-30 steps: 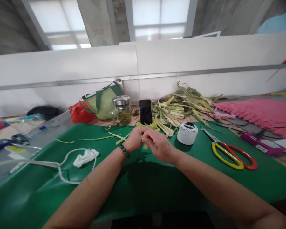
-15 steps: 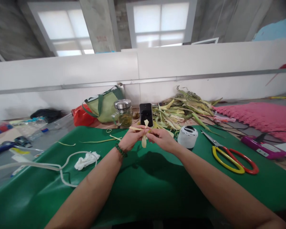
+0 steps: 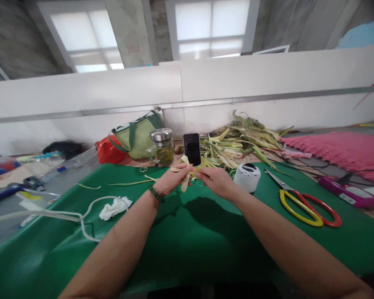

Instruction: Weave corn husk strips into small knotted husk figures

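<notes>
My left hand (image 3: 171, 181), with a dark bead bracelet on its wrist, and my right hand (image 3: 214, 181) meet above the green table cover (image 3: 187, 241). Both pinch pale yellow leaf strips (image 3: 185, 173) that cross between the fingers, one end hanging down, another pointing left. Just behind the hands a black phone (image 3: 192, 148) stands upright on a yellow roll. A white roll of thread (image 3: 248, 177) sits right of my right hand.
Scissors with yellow and red handles (image 3: 302, 203) lie at the right. A heap of green and dry leaves (image 3: 243, 139) is behind. A glass jar (image 3: 162, 146), green bag (image 3: 136, 133), white cord and crumpled tissue (image 3: 114, 207) lie left. A pink mat (image 3: 339, 151) is far right.
Both hands rose off the cover with the strips and shifted slightly away from me. The strips now cross more openly between the fingers. The camera tilted a little.
</notes>
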The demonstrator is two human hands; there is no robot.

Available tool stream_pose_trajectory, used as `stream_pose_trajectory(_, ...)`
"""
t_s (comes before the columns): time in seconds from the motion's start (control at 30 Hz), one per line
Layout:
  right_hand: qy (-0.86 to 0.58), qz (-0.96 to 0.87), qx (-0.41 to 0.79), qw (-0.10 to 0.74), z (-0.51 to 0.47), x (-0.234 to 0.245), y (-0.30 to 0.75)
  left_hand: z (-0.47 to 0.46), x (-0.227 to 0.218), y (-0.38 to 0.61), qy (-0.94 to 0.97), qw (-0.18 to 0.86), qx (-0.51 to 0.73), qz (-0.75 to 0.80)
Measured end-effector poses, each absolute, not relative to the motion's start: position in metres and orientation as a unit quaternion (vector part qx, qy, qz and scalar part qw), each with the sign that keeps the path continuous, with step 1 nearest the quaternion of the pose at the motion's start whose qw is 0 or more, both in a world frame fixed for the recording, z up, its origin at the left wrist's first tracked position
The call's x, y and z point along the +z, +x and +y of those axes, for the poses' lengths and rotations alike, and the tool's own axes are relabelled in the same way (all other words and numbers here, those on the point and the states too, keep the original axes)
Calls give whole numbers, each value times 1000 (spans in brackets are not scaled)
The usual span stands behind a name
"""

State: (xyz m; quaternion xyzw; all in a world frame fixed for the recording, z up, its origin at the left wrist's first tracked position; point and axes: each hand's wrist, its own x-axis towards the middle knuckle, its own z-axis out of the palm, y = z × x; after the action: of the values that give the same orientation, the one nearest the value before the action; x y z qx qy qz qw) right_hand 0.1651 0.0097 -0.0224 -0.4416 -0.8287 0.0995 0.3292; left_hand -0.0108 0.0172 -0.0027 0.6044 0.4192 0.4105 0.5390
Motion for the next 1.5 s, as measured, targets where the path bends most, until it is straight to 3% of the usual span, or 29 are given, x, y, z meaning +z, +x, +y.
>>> stream_pose_trajectory(0.17,-445,-804,107,379,14,-15,170,18,-4,-9,605,501,446,429)
stream_pose_trajectory(0.3,-396,-781,150,459,14,-15,167,17,-8,-3,677,452,386,435)
stream_pose_trajectory(0.53,-369,-795,96,472,13,-18,166,7,-12,10,756,406,342,383)
stream_pose_trajectory(0.97,-349,-752,118,546,-1,-8,165,6,-19,14,780,430,328,315)
stream_pose_trajectory(1.17,-358,-751,126,540,3,-10,166,6,-20,14,763,459,320,324)
stream_pose_trajectory(1.3,-410,-724,172,527,15,-9,173,12,-20,11,710,451,376,389)
stream_pose_trajectory(1.5,-435,-810,249,304,19,-15,171,22,-20,4,606,519,438,414)
